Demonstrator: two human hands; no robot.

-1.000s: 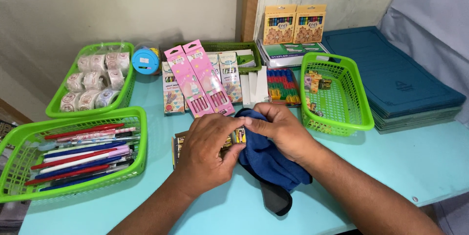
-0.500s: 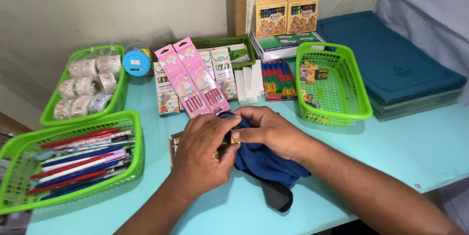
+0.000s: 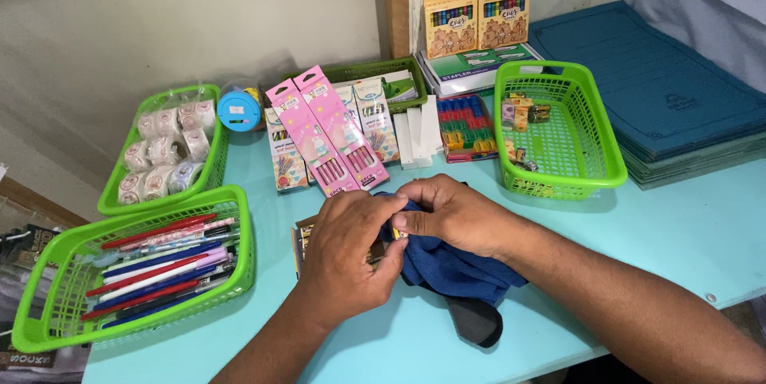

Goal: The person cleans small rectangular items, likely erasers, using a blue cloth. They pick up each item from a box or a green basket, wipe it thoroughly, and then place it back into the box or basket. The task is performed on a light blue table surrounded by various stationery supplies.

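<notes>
Blue cloth (image 3: 455, 268) lies bunched at the middle of the light blue table (image 3: 686, 232), near its front edge, draped partly over a dark grey object (image 3: 476, 322) whose rounded end sticks out below it. Both hands meet at the cloth's upper left corner. Right hand (image 3: 455, 212) has fingers curled and pressed together, pinching a fold of the cloth. Left hand (image 3: 347, 252) covers a flat pack with a dark, gold-edged face (image 3: 301, 234), fingertips closing onto the same fold; how much of the pack it actually grips cannot be told. Just behind the hands: two pink pencil packs (image 3: 331, 133) lying aslant, with more card packs beside them. Behind those, a dark green tray (image 3: 399, 69) of small packets, white eraser blocks (image 3: 419, 135), and a pack of coloured pieces (image 3: 464, 125). To the right, a bright green basket (image 3: 594, 169) with a few small items. Beyond it, a stack of blue folders (image 3: 678, 105). At the back wall, two crayon boxes (image 3: 476, 15) standing upright. To the left, a green basket of pens (image 3: 48, 328), a green basket of tape rolls (image 3: 132, 200), and a blue round container (image 3: 238, 109).
</notes>
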